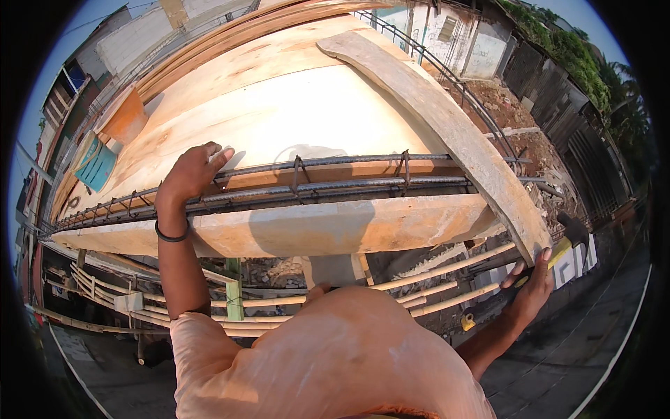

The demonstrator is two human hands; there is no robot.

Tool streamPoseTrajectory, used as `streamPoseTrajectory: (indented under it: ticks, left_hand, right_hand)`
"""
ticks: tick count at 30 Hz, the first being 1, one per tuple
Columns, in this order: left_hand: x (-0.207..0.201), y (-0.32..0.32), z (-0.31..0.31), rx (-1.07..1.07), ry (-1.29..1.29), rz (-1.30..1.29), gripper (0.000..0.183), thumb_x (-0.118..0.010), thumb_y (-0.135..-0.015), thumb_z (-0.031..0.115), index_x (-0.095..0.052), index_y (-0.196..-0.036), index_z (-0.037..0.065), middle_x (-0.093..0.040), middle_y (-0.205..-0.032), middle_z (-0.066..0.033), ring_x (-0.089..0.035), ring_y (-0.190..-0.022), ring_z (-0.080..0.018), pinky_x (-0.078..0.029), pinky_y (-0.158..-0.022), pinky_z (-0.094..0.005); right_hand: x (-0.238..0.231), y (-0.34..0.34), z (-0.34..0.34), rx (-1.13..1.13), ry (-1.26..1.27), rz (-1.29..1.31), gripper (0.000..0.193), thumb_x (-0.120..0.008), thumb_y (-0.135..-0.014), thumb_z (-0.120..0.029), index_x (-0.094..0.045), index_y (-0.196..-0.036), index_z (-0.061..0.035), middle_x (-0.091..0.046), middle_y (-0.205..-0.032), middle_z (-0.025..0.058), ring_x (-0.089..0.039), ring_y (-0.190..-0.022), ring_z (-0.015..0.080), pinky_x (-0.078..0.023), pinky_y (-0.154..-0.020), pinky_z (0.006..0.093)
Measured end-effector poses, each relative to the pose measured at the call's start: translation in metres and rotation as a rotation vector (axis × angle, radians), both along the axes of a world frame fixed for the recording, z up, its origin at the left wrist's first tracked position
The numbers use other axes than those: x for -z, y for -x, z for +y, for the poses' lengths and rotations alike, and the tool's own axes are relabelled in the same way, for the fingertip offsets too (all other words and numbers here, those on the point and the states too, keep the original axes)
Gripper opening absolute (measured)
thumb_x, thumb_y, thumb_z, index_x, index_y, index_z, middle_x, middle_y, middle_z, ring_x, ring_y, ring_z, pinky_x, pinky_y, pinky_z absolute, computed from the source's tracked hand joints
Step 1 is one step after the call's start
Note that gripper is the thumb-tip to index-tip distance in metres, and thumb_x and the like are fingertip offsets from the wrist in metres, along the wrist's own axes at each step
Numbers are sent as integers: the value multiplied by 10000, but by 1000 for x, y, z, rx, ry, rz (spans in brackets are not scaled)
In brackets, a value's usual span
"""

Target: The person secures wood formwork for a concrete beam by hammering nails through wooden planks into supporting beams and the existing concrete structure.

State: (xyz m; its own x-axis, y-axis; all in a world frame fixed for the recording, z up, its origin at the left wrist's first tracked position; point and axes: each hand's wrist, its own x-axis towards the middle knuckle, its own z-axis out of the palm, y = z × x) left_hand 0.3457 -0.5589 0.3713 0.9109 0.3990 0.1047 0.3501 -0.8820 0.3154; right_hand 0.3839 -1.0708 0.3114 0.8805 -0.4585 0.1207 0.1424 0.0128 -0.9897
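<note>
My left hand [192, 171] rests at the near edge of the plywood deck [279, 98], beside the tied steel rebar [335, 186]. Its fingers are partly bent and apart, and I see nothing in them. At the right, my right hand [532, 288] is closed round the handle of a hammer [560, 255] with a black head and a yellow-and-black grip. The fingers are also at the near end of a long, cement-stained plank [447, 115], which lies slanting across the deck and rebar. A stained board [419, 222] stands along the near side of the rebar.
An orange bucket [124, 115] and a teal bucket [95, 162] stand at the deck's left. Bamboo poles [453, 302] run below the board, near a green post [234, 300]. More rebar [453, 77] edges the far right. Rubble [555, 164] lies beyond it.
</note>
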Motion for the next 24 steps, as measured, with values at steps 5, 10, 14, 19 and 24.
streamPoseTrajectory:
  ticks: [5,10,14,19,24]
  left_hand:
    - [-4,21,-24,32,-28,125,467,-553,-938,439,-642,-935,-19,-632,-817,-255,-604,-805,-408,-462,-737,-442]
    - [22,36,-20,107,-114,-12,416,-594,-923,365,-595,-1025,-38,-617,-928,-241,-579,-890,-408,-447,-796,-451]
    - [34,53,-12,59,-147,-53,460,-570,-935,385,-609,-1052,-59,-633,-988,-252,-583,-966,-408,-449,-868,-470]
    - [32,44,-12,112,-104,-174,436,-587,-915,381,-641,-1029,-36,-649,-965,-246,-592,-954,-414,-457,-860,-454]
    - [35,50,-5,123,-73,-238,452,-577,-908,407,-652,-991,-31,-665,-908,-230,-607,-928,-397,-456,-862,-453]
  right_hand:
    - [17,6,-42,-77,104,28,473,-461,-1004,-418,-593,-1023,36,-383,-561,-8,-369,-423,77,-304,-351,226]
    - [-4,24,-62,124,332,-135,421,-528,-982,-325,-569,-1159,55,-348,-555,-31,-315,-442,43,-288,-383,211]
    - [-39,37,-5,-233,203,-353,371,-587,-955,-286,-572,-1109,51,-369,-536,-33,-326,-415,47,-274,-383,199]
    - [-61,23,91,-671,490,-87,389,-636,-911,-241,-560,-1131,71,-532,-695,56,-505,-605,149,-417,-597,286]
    - [-49,-12,169,-834,828,-369,396,-627,-891,-223,-545,-1167,50,-553,-972,196,-546,-896,356,-433,-835,409]
